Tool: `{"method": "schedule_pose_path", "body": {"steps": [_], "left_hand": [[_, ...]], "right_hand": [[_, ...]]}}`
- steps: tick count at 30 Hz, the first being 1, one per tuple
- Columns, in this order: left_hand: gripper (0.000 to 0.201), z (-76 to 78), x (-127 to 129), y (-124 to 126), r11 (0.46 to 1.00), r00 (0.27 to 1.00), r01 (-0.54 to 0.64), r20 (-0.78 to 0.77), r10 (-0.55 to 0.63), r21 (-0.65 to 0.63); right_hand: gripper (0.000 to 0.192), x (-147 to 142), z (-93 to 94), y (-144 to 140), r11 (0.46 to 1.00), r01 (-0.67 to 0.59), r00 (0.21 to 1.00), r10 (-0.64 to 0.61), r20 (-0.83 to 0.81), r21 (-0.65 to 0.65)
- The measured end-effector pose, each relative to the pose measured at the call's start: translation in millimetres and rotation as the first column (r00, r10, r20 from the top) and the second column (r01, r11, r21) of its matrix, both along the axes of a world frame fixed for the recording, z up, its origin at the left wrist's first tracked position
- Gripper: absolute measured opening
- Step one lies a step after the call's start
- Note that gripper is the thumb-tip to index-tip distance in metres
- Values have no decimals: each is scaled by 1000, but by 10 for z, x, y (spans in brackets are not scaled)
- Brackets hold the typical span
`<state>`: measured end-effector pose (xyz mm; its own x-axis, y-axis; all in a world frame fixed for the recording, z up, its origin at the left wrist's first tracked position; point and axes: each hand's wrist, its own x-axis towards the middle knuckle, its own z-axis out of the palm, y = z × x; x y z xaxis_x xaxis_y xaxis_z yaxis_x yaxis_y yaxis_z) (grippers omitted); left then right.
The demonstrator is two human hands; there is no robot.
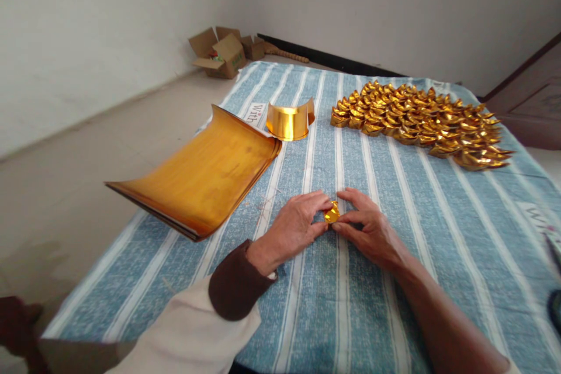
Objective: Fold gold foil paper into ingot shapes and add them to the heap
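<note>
A small folded piece of gold foil paper [332, 213] lies between my two hands, low over the striped cloth. My left hand [295, 225] grips its left side, fingers above and thumb below. From the right, my right hand [370, 228] pinches the near right edge between thumb and a finger, with the forefinger reaching past the far side. Beyond my left hand rests a stack of gold foil sheets [197, 169], its edges curling up. Behind the stack stands one curved gold sheet [288, 123]. Many folded gold ingot shapes [407, 117] sit in rows at the back right.
A blue and white striped cloth [315, 304] covers the table. Open cardboard boxes [223, 55] stand on the floor by the far wall. A dark object [554, 307] lies at the right edge. At lower left a dark brown thing [20, 327] is partly in view.
</note>
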<state>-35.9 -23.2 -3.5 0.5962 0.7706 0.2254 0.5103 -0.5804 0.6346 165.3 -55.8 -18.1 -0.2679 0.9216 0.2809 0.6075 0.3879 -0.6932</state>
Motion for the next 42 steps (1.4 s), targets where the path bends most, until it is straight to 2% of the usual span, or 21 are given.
{"method": "schedule_pose_path", "body": {"steps": [11,25,33,42], "left_hand": [[23,6,-4,0,1000,1000,4,4,-4,11],[24,91,13,17,1000,1000,6,5,-6,-19],[25,65,21,26,1000,1000,6,10,-6,4],[22,78,22,27,1000,1000,-2,25,3,-17]], "right_hand": [[19,-97,44,37,994,97,994,-99,-51,-40],[21,-142,70,64,996,94,996,-94,9,-2],[27,-194,62,79,991,123,992,-124,29,49],[28,-214,42,85,988,148,989,-149,9,50]]}}
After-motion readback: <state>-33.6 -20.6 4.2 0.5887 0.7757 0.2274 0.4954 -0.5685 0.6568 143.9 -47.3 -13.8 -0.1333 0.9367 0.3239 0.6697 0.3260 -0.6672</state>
